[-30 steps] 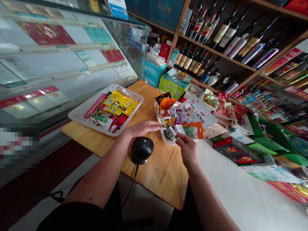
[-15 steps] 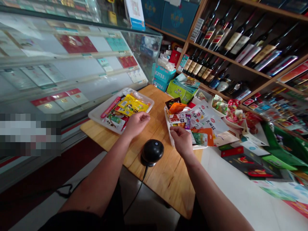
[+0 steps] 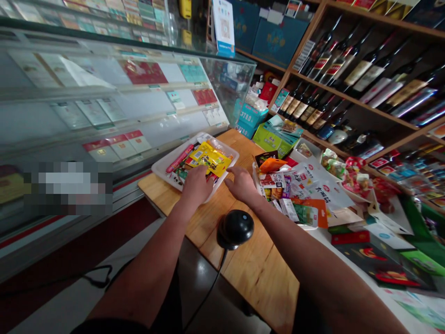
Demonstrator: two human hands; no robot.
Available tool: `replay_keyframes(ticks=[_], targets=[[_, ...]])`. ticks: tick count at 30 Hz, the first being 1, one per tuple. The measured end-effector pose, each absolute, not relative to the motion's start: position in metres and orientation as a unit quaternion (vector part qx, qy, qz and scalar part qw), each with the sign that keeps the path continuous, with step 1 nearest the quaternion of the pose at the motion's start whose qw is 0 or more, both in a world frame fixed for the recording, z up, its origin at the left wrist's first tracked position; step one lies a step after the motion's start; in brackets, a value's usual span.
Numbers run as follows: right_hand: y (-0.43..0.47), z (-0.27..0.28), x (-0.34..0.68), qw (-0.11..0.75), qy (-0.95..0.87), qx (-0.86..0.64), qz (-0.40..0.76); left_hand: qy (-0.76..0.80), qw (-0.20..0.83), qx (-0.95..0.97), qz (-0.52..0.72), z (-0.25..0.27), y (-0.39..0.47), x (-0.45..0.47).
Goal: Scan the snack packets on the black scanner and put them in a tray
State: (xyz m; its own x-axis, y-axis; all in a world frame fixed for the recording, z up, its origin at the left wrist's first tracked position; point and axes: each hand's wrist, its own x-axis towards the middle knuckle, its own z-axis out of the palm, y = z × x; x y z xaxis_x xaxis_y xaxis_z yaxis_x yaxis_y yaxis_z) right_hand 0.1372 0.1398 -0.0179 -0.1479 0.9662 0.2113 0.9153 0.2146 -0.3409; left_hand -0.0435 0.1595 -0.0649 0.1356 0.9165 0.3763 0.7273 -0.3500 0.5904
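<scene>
Sorting Packets at the Left Tray

Working from the left, note the glass display counter (image 3: 104, 106), then the white tray (image 3: 163, 165) on the wooden table (image 3: 253, 269). Your left hand (image 3: 196, 185) rests on the tray's near edge, fingers curled over the small packets beside the yellow packet (image 3: 210, 160); you cannot tell whether it grips one. Your right hand (image 3: 240, 184) lies just right of the tray on the table, fingers loosely extended and empty. The black scanner (image 3: 235, 228) sits near, between your forearms. The second tray (image 3: 278, 185) of snack packets lies right. Judged step: handling packets at the left tray. The next move probably calls for a clean pinch on one packet.
</scene>
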Motion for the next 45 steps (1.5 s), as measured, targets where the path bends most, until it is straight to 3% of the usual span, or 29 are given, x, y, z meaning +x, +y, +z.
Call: replay_keyframes(ticks=[10,27,33,40,42,45], targets=[[0.187,-0.027,0.103,0.013,-0.754,-0.656,-0.013,0.567,0.128,0.746,0.325,-0.064,0.159,-0.049],[0.207,-0.037,0.074,-0.085,-0.717,-0.690,-0.043,0.581,0.168,0.731,0.317,-0.061,0.156,-0.050],[0.203,-0.018,0.080,0.031,-0.717,-0.694,-0.054,0.568,0.164,0.717,0.369,-0.061,0.156,-0.052],[0.174,0.050,0.091,0.196,-0.730,-0.655,0.019,0.540,0.125,0.697,0.455,-0.057,0.146,-0.048],[0.153,0.070,0.094,0.254,-0.715,-0.647,0.066,0.518,0.107,0.695,0.487,-0.050,0.136,-0.049],[0.111,0.091,0.096,0.364,-0.638,-0.633,0.243,0.449,0.100,0.707,0.537,-0.032,0.113,-0.056]])
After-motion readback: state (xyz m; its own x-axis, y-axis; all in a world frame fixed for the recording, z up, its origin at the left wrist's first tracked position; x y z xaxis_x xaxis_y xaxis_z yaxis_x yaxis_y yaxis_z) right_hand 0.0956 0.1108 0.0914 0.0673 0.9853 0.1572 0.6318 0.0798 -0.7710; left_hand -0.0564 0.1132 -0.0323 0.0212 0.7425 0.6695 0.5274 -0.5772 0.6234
